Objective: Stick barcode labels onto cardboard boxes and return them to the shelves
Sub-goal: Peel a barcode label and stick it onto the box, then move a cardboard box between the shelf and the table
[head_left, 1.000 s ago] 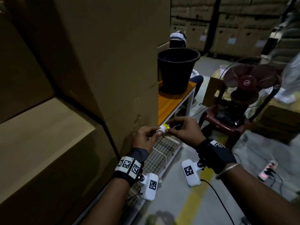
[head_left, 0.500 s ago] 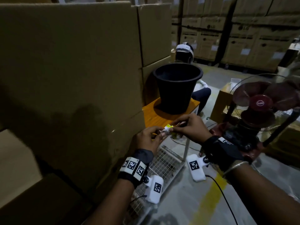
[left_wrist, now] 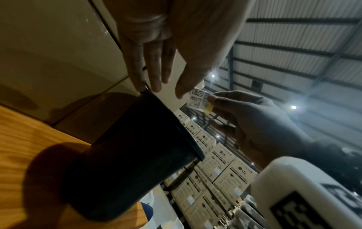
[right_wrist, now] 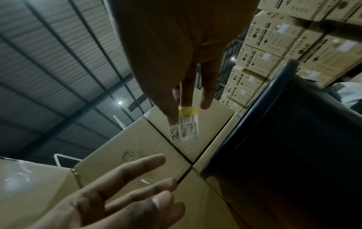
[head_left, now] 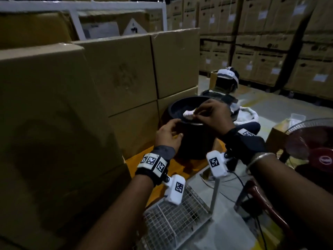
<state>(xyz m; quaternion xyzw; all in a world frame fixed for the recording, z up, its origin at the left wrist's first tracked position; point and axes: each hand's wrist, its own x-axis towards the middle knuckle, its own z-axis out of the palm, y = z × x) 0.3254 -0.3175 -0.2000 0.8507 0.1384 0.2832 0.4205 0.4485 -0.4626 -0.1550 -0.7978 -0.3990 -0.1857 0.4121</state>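
Where boxes [head_left: 124,73] crowd: black bucket [head_left: 191,141].

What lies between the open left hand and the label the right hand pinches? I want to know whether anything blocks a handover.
Nothing solid: left wrist view shows a bare gap between left hand and barcode label; the black bucket's rim sits just below.

A black bucket [head_left: 191,138] stands on the orange wooden tabletop [head_left: 162,170] beside stacked cardboard boxes [head_left: 126,83].
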